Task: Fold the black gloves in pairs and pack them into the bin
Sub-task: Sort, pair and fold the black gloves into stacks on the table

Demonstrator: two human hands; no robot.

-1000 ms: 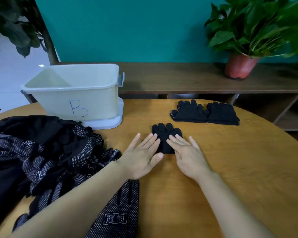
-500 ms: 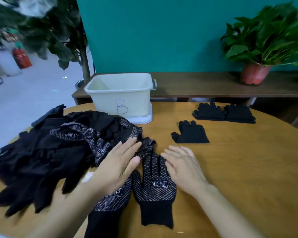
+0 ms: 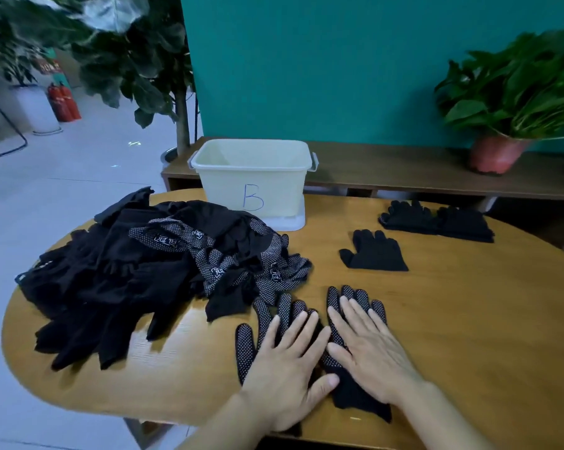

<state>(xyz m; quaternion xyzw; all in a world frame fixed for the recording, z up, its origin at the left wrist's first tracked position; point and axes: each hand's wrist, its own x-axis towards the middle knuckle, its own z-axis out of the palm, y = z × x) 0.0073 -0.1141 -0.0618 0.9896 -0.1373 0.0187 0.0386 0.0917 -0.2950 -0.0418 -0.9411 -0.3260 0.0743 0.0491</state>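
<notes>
- Dotted gloves point(image 3: 264, 319) are lying side by side at lower centre of the counter point(image 3: 468, 336); left hand point(image 3: 287, 368) and right hand point(image 3: 371, 352) are pressing them flat, each grip spread.
- Loose heap point(image 3: 137, 271), middle left, is crowding them; a stray could be getting folded in.
- Bin point(image 3: 257, 177) is waiting upper centre.

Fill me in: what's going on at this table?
A person is pairing black gloves. The left hand lies flat on one dotted glove, and the right hand lies flat on a second dotted glove beside it, near the front edge of the table. A heap of unsorted gloves sits to their left. One folded bundle lies mid-table, with two more bundles further back on the right. The bin marked B stands at the back; no gloves show inside it from here.
</notes>
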